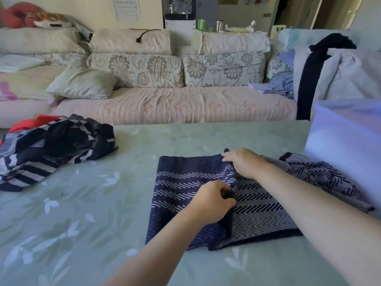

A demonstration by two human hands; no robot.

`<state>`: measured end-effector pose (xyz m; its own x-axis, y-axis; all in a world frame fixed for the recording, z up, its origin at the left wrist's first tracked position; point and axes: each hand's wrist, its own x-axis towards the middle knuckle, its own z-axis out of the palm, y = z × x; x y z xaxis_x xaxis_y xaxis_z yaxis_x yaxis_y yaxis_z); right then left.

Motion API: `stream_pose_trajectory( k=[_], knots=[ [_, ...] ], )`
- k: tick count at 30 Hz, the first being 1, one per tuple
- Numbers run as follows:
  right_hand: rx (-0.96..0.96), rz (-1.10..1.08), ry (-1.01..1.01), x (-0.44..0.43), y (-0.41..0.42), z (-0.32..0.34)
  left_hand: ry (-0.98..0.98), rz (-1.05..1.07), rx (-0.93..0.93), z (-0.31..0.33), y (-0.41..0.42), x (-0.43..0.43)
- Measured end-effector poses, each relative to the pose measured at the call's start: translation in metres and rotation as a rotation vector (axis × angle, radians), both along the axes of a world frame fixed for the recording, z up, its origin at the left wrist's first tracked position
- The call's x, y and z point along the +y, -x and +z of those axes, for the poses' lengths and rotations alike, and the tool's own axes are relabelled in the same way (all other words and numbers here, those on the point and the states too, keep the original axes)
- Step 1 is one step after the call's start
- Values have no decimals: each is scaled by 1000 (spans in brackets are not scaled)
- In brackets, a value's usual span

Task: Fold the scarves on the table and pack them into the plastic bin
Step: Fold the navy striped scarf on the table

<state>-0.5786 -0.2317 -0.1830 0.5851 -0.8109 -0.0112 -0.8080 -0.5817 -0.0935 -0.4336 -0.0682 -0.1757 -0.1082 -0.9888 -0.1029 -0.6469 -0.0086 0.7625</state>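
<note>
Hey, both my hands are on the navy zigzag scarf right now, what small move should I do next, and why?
Probably press the fold edge flat. Your left hand pinches the navy scarf at the fold's near end, your right hand grips its far end, and the grey end lies rumpled beside the plastic bin, not yet folded.

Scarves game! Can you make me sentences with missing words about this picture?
The bin stands at the table's ____ end.
The unfolded pile lies at its ____ end.
The left hand and right hand grip the scarf between pile and ____.
Missing words: right, left, bin.
</note>
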Motion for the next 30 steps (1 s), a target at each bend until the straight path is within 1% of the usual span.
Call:
stream_pose_trajectory(
  k=[2, 3, 4, 5, 7, 8, 10, 12, 13, 15, 17, 22, 25, 30],
  knots=[
    [101, -5, -25, 7, 5, -8, -149, -27, 187, -6, 7, 3],
    [145, -17, -10, 10, 6, -10, -152, -24, 213, -7, 7, 4],
    [159, -29, 16, 12, 7, -10, -62, -23, 137, -8, 3, 3],
    [138, -41, 41, 14, 6, -9, 73, -25, -16, -9, -5, 0],
    [21, -67, 71, 19, 3, -6, 326, -41, -265, -18, -27, -3],
    [-34, -66, 74, 24, 0, -5, 393, -49, -356, -23, -38, -2],
    [-48, -30, 62, 37, -6, -8, 425, -28, -549, -33, -54, 4],
    [45, 17, 9, 52, -12, -18, 369, 21, -709, -43, -63, 12],
    [99, 31, -30, 58, -14, -23, 322, 47, -737, -45, -68, 15],
    [155, 25, -95, 66, -14, -30, 201, 53, -721, -52, -80, 21],
    [154, 6, -106, 70, -15, -32, 108, 24, -703, -58, -90, 29],
    [104, 27, -41, 80, -37, -22, 76, 33, -736, -65, -112, 38],
    [66, 65, -53, 85, -62, -17, 41, 30, -779, -60, -138, 43],
    [14, 112, -47, 85, -117, -13, -39, -20, -770, -46, -184, 53]
  ],
)
